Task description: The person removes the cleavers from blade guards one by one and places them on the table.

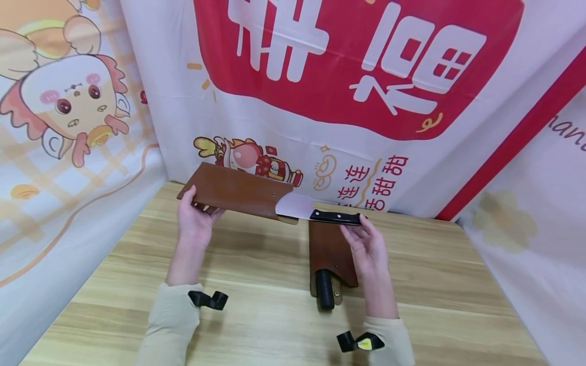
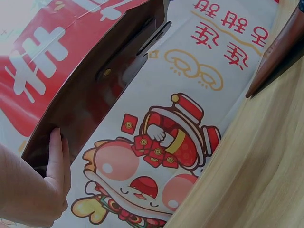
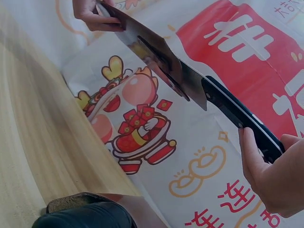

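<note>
one sheathed cleaver (image 1: 302, 206), long axis crosswise, black handle (image 1: 336, 217) rightward

Sleeves: left sleeve (image 1: 170, 320) and right sleeve (image 1: 391, 343), both plain pale beige | Left wrist: chunky black left mount (image 1: 198, 298) near the sleeve's end | Right wrist: black right mount (image 1: 348, 341) too — and there, a bright yellow label (image 1: 364, 344)!

This looks like a screened-off booth: printed cloths (image 1: 293, 109) enclose a wood-grain tabletop (image 1: 261, 315) on three sides.
</note>
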### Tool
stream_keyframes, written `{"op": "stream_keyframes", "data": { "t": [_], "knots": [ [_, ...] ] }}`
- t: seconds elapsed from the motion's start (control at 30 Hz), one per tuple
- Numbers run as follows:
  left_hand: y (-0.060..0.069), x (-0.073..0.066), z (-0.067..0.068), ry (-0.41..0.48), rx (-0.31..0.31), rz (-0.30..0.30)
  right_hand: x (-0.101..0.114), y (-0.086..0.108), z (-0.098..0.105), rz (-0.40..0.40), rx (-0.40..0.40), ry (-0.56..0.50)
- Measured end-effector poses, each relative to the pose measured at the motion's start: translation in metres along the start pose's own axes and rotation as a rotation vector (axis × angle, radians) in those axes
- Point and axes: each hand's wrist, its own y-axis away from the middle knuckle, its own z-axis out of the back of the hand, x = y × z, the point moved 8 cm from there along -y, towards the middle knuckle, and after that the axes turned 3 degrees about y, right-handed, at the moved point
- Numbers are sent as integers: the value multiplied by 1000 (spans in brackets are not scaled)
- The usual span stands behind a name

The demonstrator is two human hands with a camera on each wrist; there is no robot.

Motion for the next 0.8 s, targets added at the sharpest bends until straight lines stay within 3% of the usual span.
{"op": "stream_keyframes", "data": {
  "t": [0.27,0.8],
  "knots": [
    [-2,-9,6,22,-23,14,10,0,5,-11,-4,-14],
    [-7,-35,26,126,-133,0,33,2,17,39,27,-115]
  ]
}}
